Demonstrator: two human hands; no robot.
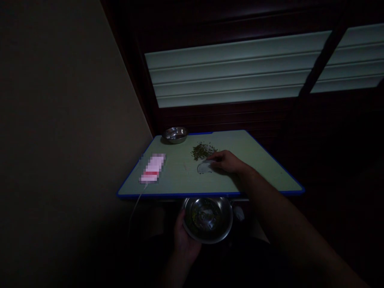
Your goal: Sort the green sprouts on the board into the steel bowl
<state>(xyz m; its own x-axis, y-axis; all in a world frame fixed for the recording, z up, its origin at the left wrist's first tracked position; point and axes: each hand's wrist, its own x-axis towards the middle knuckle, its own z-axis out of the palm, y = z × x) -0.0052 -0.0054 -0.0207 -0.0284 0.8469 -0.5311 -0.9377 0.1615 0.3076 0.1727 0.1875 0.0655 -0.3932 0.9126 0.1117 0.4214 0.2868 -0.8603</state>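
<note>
Flat translucent piece (205, 167), likely light, flexible, best edge-held, pinched by right hand (229, 162), leftward; steel bowl (227, 229) clasped by left hand (185, 242), above.

- Steel bowl (225, 218): round, shiny; I hold it low, greenish bits (196, 216) inside.
- Pale translucent piece (204, 167): rounded edge, in my grip.
- Greenish-brown grains (201, 151): loose heap just beyond the piece.

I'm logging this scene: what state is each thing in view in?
Near bowl: open side up, greenish bits inside
Left hand: holding near bowl
Pale piece: held, low over table
Right hand: gripping pale piece
Loose heap: scattered
Far bowl: upright
Phone: screen lit, cable attached
</note>
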